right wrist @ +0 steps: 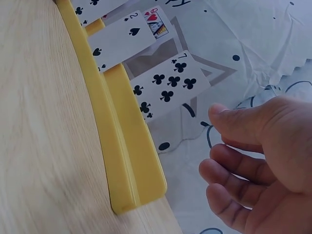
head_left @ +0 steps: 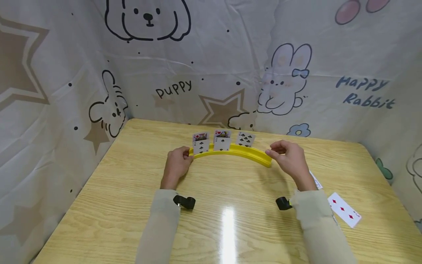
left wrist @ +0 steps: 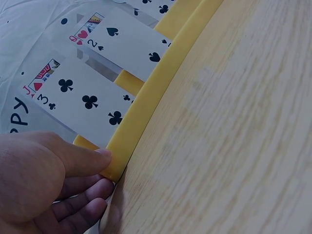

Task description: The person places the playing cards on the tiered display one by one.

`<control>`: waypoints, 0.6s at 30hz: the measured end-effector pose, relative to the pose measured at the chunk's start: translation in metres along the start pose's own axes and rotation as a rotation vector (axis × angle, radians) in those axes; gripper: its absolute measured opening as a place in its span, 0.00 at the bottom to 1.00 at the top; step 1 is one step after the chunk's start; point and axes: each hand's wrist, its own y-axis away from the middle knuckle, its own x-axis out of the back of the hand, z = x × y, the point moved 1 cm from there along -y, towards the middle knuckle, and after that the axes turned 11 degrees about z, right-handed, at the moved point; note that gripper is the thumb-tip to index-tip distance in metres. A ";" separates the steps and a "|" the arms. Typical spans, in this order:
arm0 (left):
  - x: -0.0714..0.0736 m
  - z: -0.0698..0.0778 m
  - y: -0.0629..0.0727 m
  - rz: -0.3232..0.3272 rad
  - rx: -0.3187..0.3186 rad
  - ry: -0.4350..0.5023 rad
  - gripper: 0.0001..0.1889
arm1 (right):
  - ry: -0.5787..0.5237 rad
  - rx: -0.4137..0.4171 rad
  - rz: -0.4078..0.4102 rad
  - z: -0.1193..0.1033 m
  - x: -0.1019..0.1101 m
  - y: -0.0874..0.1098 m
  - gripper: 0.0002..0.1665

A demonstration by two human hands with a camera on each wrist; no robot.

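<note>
A curved yellow card holder (head_left: pixel 252 154) stands on the table with playing cards upright in its slot. At its left end, my left hand (head_left: pixel 177 164) pinches the holder between thumb and fingers. Closest to that hand is a three of clubs (left wrist: pixel 87 100) in front of a red jack (left wrist: pixel 46 73). A two of spades (right wrist: pixel 122 41) stands before a queen of hearts (right wrist: pixel 157 25), and a seven of clubs (right wrist: pixel 170 85) stands alone to the right. My right hand (right wrist: pixel 273 156) hovers beside the holder's right end, fingers loosely bent, holding nothing and apart from the holder.
A diamond card (head_left: pixel 344 209) lies face up on the table (head_left: pixel 230 190) by my right forearm. Another card (head_left: pixel 315 180) shows partly from behind my right wrist. A printed cloth (head_left: pixel 211 58) hangs behind the table and along its sides.
</note>
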 end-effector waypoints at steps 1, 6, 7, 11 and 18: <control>0.000 0.000 0.000 0.004 -0.006 0.002 0.18 | 0.005 0.006 -0.004 0.001 0.001 0.001 0.19; 0.000 -0.001 -0.001 0.016 -0.028 0.005 0.18 | 0.021 0.014 -0.013 0.007 0.008 0.008 0.20; 0.000 -0.001 -0.001 0.016 -0.029 0.004 0.18 | 0.021 0.011 -0.014 0.008 0.009 0.010 0.20; 0.000 0.000 -0.001 0.012 -0.022 -0.003 0.18 | 0.032 0.007 -0.014 0.013 0.013 0.016 0.21; 0.000 0.000 0.000 0.000 -0.003 -0.010 0.19 | 0.072 0.035 0.002 0.023 0.021 0.025 0.21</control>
